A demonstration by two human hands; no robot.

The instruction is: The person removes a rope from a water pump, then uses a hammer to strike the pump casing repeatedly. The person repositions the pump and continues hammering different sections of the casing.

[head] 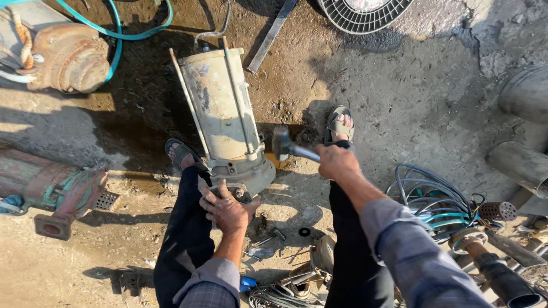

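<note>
A worn cream-coloured cylindrical motor housing (220, 105) with long tie rods lies on the dirt ground between my sandalled feet. Its grey cast end piece (245, 171) points toward me. My left hand (228, 210) is closed on a chisel-like metal tool set against that near end; the tool is mostly hidden under my fingers. Raised just right of the end piece, my right hand (337, 161) grips the handle of a hammer (285, 145), with the hammer's dark head close to the housing's side.
A rusty pump (68, 57) with a teal hose sits top left, another rusty pump (54, 191) at the left. A coil of cables (436, 202) and rusty pipes (502, 274) lie right. Small bolts and a washer (304, 231) lie between my legs. A fan guard (362, 11) is at top.
</note>
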